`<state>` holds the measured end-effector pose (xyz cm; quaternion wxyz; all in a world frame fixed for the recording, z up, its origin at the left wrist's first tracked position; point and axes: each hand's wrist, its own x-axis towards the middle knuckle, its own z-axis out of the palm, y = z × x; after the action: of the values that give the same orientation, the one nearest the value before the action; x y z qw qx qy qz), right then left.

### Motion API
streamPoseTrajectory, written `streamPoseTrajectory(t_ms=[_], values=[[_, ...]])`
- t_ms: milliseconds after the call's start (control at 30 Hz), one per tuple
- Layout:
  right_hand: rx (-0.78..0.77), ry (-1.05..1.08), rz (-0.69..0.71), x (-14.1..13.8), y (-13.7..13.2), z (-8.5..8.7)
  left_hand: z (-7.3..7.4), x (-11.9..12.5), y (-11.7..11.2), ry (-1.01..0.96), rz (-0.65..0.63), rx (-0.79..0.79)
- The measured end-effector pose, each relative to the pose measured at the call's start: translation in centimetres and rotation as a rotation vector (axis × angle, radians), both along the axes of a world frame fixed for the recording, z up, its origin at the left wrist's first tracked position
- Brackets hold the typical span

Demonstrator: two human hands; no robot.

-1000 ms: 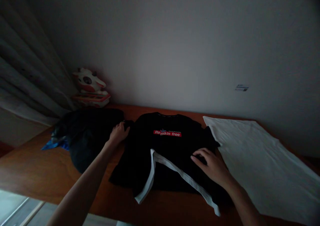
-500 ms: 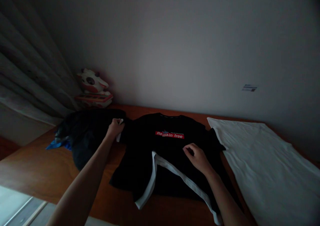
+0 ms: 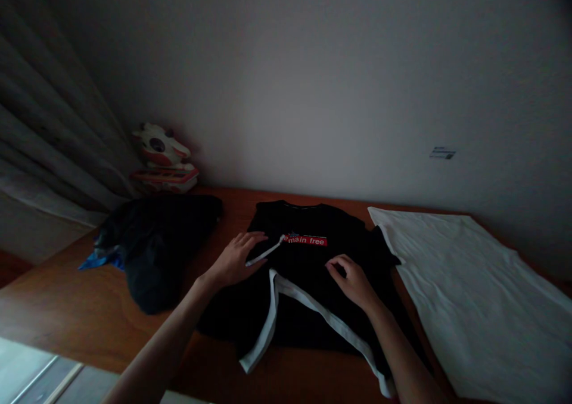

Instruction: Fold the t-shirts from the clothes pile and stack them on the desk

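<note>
A black T-shirt (image 3: pixel 313 285) with white trim and a red chest label lies on the wooden table (image 3: pixel 67 297). Its left sleeve is folded inward, so the white cuff crosses the start of the label. My left hand (image 3: pixel 236 260) lies flat on that folded sleeve with fingers stretched out. My right hand (image 3: pixel 353 279) rests on the shirt's middle just below the label, fingers curled and pressing the cloth. The shirt's lower part is folded up, showing white hem stripes.
A dark heap of clothes (image 3: pixel 156 243) with a blue piece lies at the left. A white garment (image 3: pixel 473 297) is spread flat at the right. A red and white toy (image 3: pixel 163 159) stands by the wall near the curtain (image 3: pixel 49 130).
My left hand carried the left sleeve from the far left inward over the chest and laid it flat. My right hand shifted from the right side to the shirt's middle.
</note>
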<state>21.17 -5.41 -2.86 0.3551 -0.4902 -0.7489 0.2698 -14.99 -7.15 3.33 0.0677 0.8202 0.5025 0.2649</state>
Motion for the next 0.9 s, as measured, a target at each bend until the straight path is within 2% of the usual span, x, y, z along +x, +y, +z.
streamPoseTrajectory(t_ms=[100, 267, 367, 467, 633, 800, 900], values=[[0.013, -0.002, -0.001, 0.0, 0.0, -0.1, -1.3, -1.2, -1.4, 0.097, 0.0, 0.005], [0.035, -0.042, -0.002, -0.2, 0.0, -0.1, -2.7, -4.3, -1.9, 0.134, 0.019, -0.037], [-0.003, -0.107, -0.009, -0.5, 0.5, 0.5, -3.0, -4.8, -2.0, 0.144, -0.01, -0.05], [-0.102, -0.201, 0.012, -1.5, 1.7, 1.7, -3.2, -4.7, -2.0, 0.153, 0.02, -0.03], [-0.116, -0.23, -0.037, -6.3, 4.7, 2.5, -3.6, -4.5, -1.8, 0.177, 0.103, 0.006], [-0.076, -0.163, -0.151, -12.8, 7.6, 1.1, -3.4, -4.5, -1.8, 0.07, 0.149, 0.093], [-0.066, -0.11, -0.207, -15.0, 8.5, 0.3, -3.1, -4.4, -2.0, 0.043, 0.115, 0.109]])
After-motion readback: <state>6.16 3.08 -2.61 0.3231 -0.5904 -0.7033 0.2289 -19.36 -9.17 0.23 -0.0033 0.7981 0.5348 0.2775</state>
